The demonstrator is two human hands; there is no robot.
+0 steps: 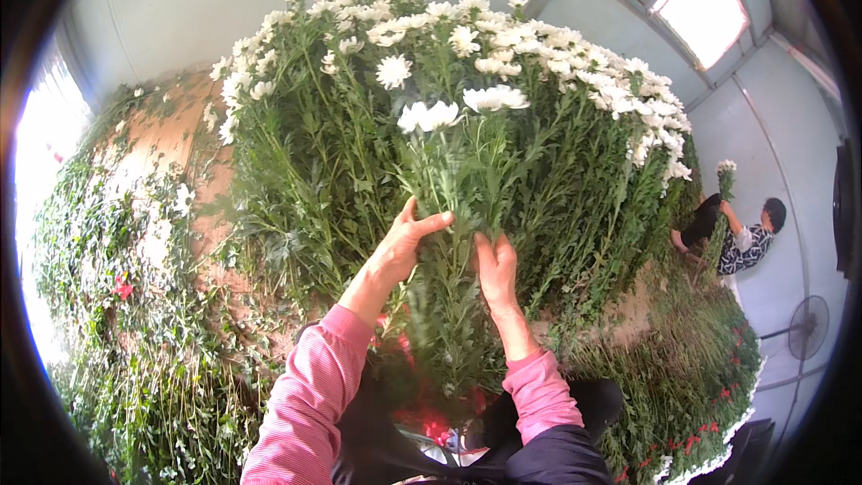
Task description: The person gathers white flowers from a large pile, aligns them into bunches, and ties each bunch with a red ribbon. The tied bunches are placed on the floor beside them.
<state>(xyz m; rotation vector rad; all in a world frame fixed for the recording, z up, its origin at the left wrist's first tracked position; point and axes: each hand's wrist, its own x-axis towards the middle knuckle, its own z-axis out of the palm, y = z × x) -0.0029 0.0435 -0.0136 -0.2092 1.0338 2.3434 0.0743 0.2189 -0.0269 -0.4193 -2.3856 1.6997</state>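
Observation:
Several long-stemmed white chrysanthemums (pixel 429 116) stand upright in front of me, their leafy stems between my two hands. My left hand (pixel 399 237) grips stems just below the blooms, its thumb and index finger spread apart around them. On the right side of the stems, my right hand (pixel 497 266) has its fingers curled round another stem that carries a white chrysanthemum (pixel 496 99). The lower stems hang down over my lap, where red ties (pixel 438 432) show, partly blurred. Behind my hands rises a big pile of white chrysanthemums (pixel 539 47) with green stems.
Cut stems and leaves (pixel 87 269) litter the ground at the left. Stacked stems with red ties (pixel 693 444) lie at the lower right. Another person (pixel 747 246) sits at the right holding flowers, near a standing fan (pixel 808 328).

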